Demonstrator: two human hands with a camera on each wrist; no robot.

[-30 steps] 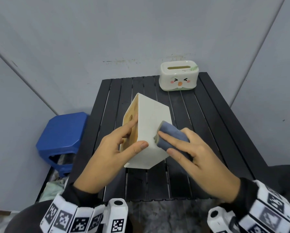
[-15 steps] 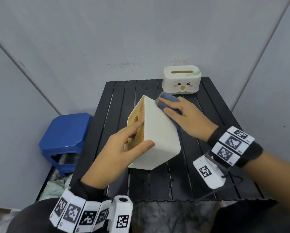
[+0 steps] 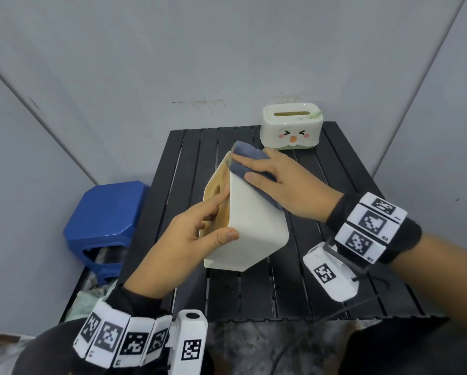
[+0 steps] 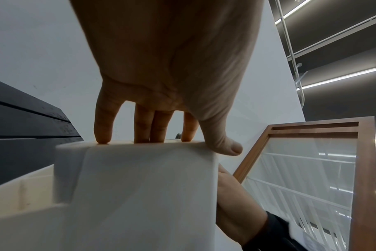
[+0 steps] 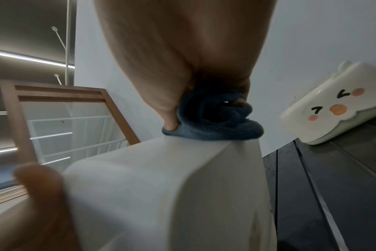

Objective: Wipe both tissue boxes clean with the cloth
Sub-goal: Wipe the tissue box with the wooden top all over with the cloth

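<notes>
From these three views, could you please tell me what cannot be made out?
- Head view: the face of the plain tissue box under the cloth, hidden by cloth and right hand.
- Head view: inside the duck-face tissue box, slot too small.
- Left wrist view: the cloth, behind the box.
- Right wrist view: left hand, blurred.

Black sleeves (image 3: 405, 234), white wristbands (image 3: 367, 228) of black-and-white square codes — perhaps a cable (image 3: 373, 282) trailing.

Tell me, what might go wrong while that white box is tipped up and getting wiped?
The plain white tissue box is tilted on its edge, steadied only by the left hand; a hard push could make it slip. The right hand presses the blue-grey cloth at the far top corner, so a long stroke might bump the cartoon-face tissue box behind.
</notes>
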